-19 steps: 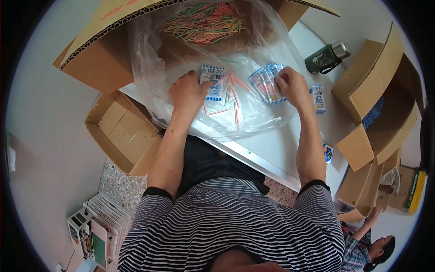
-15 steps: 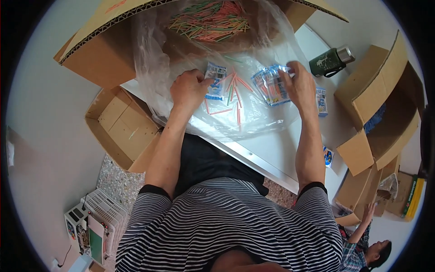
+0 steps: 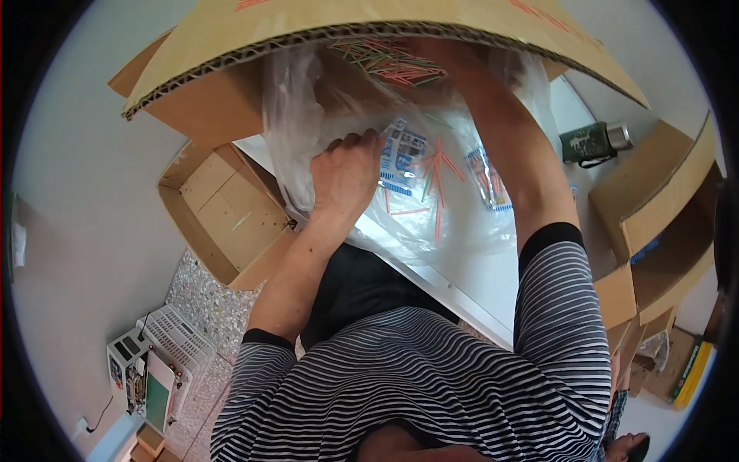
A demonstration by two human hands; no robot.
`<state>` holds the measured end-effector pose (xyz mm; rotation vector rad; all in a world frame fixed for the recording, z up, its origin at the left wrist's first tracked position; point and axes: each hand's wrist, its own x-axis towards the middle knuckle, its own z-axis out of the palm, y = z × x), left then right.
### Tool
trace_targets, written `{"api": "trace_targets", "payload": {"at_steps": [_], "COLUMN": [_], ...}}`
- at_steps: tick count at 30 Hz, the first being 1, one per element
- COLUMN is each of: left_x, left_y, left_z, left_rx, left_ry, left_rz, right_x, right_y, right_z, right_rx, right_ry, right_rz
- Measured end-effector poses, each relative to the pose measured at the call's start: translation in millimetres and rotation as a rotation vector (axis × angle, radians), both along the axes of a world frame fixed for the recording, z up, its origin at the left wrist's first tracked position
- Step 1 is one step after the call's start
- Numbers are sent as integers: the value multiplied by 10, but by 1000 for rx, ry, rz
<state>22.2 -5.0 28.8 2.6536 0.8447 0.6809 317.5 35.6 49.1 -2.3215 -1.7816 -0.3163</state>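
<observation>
My left hand [image 3: 346, 171] is closed at the edge of a small transparent packet with blue-striped ends [image 3: 402, 158]. The packet lies on a transparent plastic sheet [image 3: 385, 235] that spills from a large cardboard box [image 3: 200, 108]. My right arm reaches over the sheet into that box, where the right hand [image 3: 435, 52] is in shadow at a heap of thin pink and green sticks [image 3: 385, 60]; its fingers are hidden. Several loose pink and green sticks [image 3: 439, 165] lie beside the left packet. Another packet [image 3: 486, 179] with pink sticks inside lies next to my right forearm.
A cardboard flap [image 3: 385, 19] overhangs the far side. An open shallow carton [image 3: 231, 204] stands at left, below the white table [image 3: 477, 289]. At right are a dark green bottle [image 3: 589, 144] and an open carton [image 3: 662, 177]. Another person [image 3: 627, 446] is at lower right.
My right hand has left the right-hand packet and moved forward into the large box. That packet now lies on the sheet. My left hand stays at the other packet.
</observation>
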Motion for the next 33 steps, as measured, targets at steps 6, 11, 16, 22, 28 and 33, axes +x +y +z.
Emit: {"api": "trace_targets", "payload": {"at_steps": [6, 11, 16, 22, 28, 33], "left_x": [-59, -35, -35, -85, 60, 467], "left_y": [107, 158, 141, 134, 240, 503], "left_z": [40, 63, 38, 24, 185, 288], "left_rx": [-135, -302, -489, -663, -905, -1042], "left_ry": [-328, -460, -537, -601, -851, -1087], "left_rz": [-4, -25, 8, 70, 37, -44], "right_x": [-194, -388, -425, -142, 180, -284], "right_y": [-27, 118, 87, -130, -441, -732], "right_z": [-39, -74, -53, -14, 21, 524], "right_rx": [14, 25, 53, 90, 133, 31], "right_ry": [81, 146, 209, 270, 309, 280], "right_rz": [41, 40, 46, 52, 4, 11]}}
